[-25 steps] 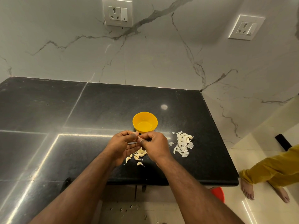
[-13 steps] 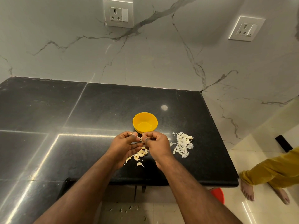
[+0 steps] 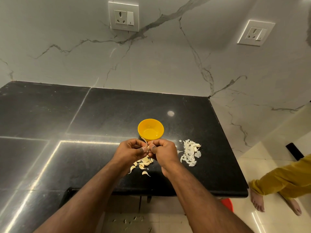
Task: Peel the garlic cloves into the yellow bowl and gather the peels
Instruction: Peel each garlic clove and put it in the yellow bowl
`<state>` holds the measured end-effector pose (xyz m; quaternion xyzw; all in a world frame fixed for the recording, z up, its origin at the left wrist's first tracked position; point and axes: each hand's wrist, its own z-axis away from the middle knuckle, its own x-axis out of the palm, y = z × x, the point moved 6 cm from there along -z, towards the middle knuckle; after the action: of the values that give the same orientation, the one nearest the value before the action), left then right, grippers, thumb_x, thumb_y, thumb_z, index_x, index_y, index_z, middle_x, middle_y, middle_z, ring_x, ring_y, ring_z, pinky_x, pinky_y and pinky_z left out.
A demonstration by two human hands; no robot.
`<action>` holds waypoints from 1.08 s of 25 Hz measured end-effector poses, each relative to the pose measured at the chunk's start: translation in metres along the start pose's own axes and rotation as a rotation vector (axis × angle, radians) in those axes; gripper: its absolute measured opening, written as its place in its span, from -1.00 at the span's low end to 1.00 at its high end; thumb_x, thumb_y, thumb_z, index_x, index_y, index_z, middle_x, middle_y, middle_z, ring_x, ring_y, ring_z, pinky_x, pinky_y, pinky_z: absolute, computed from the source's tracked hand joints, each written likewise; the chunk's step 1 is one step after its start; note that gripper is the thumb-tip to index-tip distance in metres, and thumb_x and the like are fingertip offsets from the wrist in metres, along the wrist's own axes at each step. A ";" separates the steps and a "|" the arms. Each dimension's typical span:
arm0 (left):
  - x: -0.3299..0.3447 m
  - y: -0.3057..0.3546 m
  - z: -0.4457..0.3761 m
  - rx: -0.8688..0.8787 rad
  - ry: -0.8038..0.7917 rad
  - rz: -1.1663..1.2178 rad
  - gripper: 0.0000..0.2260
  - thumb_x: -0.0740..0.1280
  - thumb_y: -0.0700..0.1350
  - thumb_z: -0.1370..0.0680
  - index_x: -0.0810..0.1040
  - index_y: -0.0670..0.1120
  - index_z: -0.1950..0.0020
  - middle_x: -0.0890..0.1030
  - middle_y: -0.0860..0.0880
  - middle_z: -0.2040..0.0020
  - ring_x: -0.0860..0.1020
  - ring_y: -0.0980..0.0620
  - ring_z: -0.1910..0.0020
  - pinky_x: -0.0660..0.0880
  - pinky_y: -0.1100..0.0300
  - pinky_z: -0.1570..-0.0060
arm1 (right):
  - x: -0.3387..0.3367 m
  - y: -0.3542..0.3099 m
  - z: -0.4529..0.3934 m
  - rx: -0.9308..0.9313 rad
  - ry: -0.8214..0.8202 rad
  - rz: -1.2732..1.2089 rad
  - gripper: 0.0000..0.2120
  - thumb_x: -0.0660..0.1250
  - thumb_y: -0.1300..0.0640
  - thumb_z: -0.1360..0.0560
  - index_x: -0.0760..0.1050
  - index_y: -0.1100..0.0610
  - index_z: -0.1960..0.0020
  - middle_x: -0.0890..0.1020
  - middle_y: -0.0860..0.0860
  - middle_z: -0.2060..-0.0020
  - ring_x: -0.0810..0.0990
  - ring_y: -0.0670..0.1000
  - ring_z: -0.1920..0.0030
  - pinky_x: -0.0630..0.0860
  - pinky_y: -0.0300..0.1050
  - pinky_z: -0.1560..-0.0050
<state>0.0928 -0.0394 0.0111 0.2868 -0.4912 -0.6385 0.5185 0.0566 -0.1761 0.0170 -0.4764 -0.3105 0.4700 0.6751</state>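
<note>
While both hands, left hand (image 3: 133,149) and right hand (image 3: 162,151), pinch one garlic clove (image 3: 148,147) between curled fingertips, the yellow bowl (image 3: 150,130) sits just beyond them, apparently empty.

I've one view only — a wide-angle head camera, looking forward and down over the black bench (image 3: 104,115) toward the marble wall (image 3: 151,64), close above it.
</note>
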 end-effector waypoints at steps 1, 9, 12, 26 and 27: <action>-0.001 -0.001 -0.001 -0.006 0.002 -0.002 -0.93 0.34 -0.40 -0.56 0.61 -0.30 0.02 0.67 -0.23 0.14 0.68 -0.08 0.16 0.62 0.16 0.14 | 0.000 0.001 0.000 0.028 -0.009 -0.036 -0.83 0.30 0.35 -0.59 0.64 0.21 0.07 0.66 0.12 0.23 0.57 -0.06 0.34 0.61 -0.15 0.19; -0.009 -0.007 0.002 -0.083 0.008 0.157 -0.89 0.27 -0.38 -0.60 0.58 -0.26 -0.02 0.66 -0.22 0.11 0.67 -0.12 0.09 0.64 0.13 0.11 | 0.000 0.006 0.000 0.158 -0.075 -0.209 -0.79 0.21 0.38 -0.63 0.60 0.20 -0.02 0.64 0.19 0.08 0.64 0.04 0.18 0.63 -0.18 0.22; -0.012 -0.011 0.001 -0.122 0.049 0.224 -0.86 0.22 -0.34 -0.63 0.57 -0.28 -0.05 0.63 -0.25 0.06 0.66 -0.14 0.05 0.63 0.10 0.08 | 0.001 0.005 0.000 0.145 -0.117 -0.232 -0.80 0.22 0.41 -0.61 0.59 0.24 -0.07 0.61 0.20 0.07 0.64 0.08 0.13 0.64 -0.19 0.18; -0.008 -0.001 0.000 0.000 0.034 -0.052 -0.89 0.41 -0.19 -0.58 0.63 -0.23 -0.02 0.69 -0.16 0.16 0.66 0.00 0.19 0.58 0.17 0.18 | 0.006 -0.002 -0.001 -0.109 -0.166 0.125 -0.86 0.41 0.30 -0.54 0.69 0.15 -0.04 0.74 0.11 0.13 0.73 0.11 0.06 0.67 -0.02 0.01; -0.006 0.000 0.000 0.014 0.033 -0.077 -0.90 0.40 -0.19 -0.59 0.64 -0.23 -0.01 0.69 -0.15 0.19 0.65 0.01 0.22 0.58 0.19 0.21 | 0.006 -0.002 -0.001 -0.107 -0.147 0.133 -0.87 0.41 0.30 -0.54 0.69 0.16 -0.03 0.74 0.11 0.14 0.74 0.11 0.08 0.67 -0.02 0.03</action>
<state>0.0946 -0.0335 0.0108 0.3196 -0.4758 -0.6497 0.4993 0.0605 -0.1715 0.0180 -0.4955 -0.3515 0.5301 0.5916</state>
